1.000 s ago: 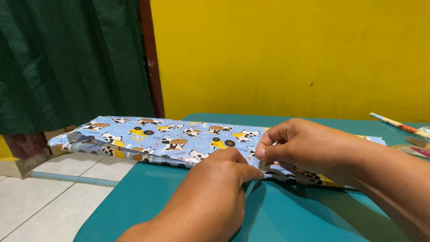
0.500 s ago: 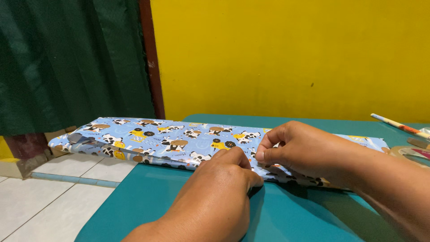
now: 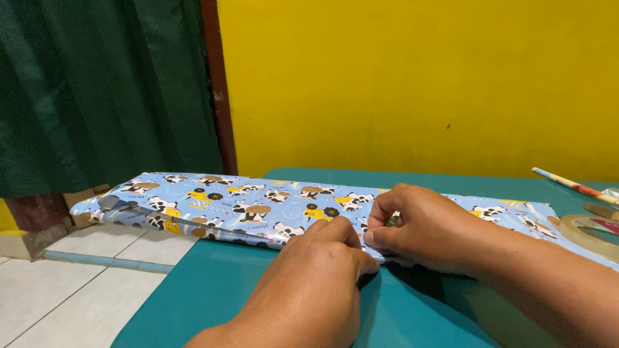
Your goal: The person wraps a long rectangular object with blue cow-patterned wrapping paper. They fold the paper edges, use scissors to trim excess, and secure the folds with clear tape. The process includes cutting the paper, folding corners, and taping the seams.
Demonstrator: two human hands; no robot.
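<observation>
A long flat parcel (image 3: 258, 203) wrapped in blue paper printed with cartoon cows lay across the teal table (image 3: 213, 290), its left end jutting out past the table's edge over the white tiled floor (image 3: 58, 283). Both of the person's hands met at the near long edge of the parcel, roughly at the middle of its length.

The left hand (image 3: 316, 277) came in from six o'clock, knuckles up, fingers curled down, and its fingertips pressed onto the paper along that near edge. Whether anything was caught between its fingers I could not tell, since the back of the hand hid them.

The right hand (image 3: 422, 225) reached in from four o'clock and sat just beside the left, touching it at the thumb. Its thumb and forefinger were pinched together on the paper's fold at the near edge, the other fingers bent over the top of the parcel.

Toward three o'clock from the hands, near the table's right edge, a roll of clear tape (image 3: 590, 233) lay flat, just beside the parcel's right end. Beyond it, around two o'clock, a thin rolled tube of paper (image 3: 570, 185) rested at a slant. Behind the table stood a yellow wall (image 3: 419, 84), and at ten o'clock hung a dark green curtain (image 3: 97, 90).
</observation>
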